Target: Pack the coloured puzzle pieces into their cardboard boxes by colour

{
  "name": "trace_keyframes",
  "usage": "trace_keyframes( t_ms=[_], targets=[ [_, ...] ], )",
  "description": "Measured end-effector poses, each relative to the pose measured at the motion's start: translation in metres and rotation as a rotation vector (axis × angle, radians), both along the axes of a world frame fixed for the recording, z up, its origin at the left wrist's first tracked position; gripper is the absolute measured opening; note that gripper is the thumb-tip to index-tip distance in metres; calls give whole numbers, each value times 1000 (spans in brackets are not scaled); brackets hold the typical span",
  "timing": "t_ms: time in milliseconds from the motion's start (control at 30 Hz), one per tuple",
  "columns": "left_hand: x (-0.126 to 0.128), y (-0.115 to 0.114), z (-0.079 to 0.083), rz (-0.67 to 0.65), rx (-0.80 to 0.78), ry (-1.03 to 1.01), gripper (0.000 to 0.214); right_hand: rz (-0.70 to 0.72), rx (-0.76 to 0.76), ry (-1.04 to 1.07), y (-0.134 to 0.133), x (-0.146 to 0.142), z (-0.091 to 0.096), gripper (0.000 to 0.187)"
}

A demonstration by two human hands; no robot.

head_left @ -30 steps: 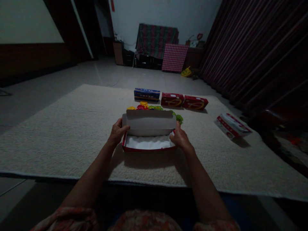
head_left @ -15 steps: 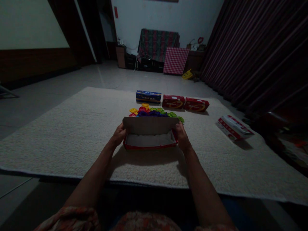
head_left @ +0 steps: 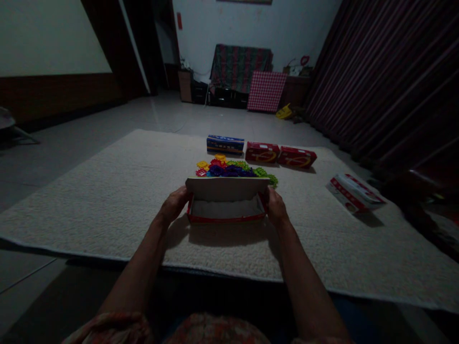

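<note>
A red cardboard box (head_left: 225, 218) with a pale inside lies on the cream rug (head_left: 107, 200) in front of me, its lid flap (head_left: 226, 188) raised partway over the opening. My left hand (head_left: 173, 204) grips the box's left end and my right hand (head_left: 276, 207) grips its right end, fingers curled on the flap's corners. Just behind the box lies a heap of colourful plastic pieces (head_left: 233, 168) in yellow, red, purple and green.
At the rug's far edge lie a blue box (head_left: 225, 144) and two red boxes (head_left: 262, 152) (head_left: 297, 157). A red and white box (head_left: 355, 192) lies open at the right. Dark curtains (head_left: 394, 81) line the right side; covered furniture (head_left: 241, 67) stands at the back wall.
The lid flap has swung down and forward over the box, hiding much of the white inside. Both hands stayed on the box's ends. My view shifted slightly.
</note>
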State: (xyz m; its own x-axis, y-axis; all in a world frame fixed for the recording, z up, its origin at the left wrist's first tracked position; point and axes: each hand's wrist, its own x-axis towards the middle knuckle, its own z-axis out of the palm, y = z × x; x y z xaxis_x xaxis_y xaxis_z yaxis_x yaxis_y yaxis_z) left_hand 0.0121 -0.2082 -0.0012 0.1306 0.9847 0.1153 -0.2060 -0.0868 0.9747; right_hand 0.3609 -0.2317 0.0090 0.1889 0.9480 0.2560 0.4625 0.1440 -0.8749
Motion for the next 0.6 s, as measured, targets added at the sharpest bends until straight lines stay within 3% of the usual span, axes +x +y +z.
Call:
trace_keyframes(
  t_ms=[167,333,600],
  targets=[
    [-1,1,-2,58,15,116,60,72,-14,396,-4,-9,9,52],
    [-5,6,-5,94,17,111,49,60,-43,438,-5,-7,8,49],
    [-6,5,-5,31,-6,73,40,104,-84,503,-10,4,1,45]
  ],
)
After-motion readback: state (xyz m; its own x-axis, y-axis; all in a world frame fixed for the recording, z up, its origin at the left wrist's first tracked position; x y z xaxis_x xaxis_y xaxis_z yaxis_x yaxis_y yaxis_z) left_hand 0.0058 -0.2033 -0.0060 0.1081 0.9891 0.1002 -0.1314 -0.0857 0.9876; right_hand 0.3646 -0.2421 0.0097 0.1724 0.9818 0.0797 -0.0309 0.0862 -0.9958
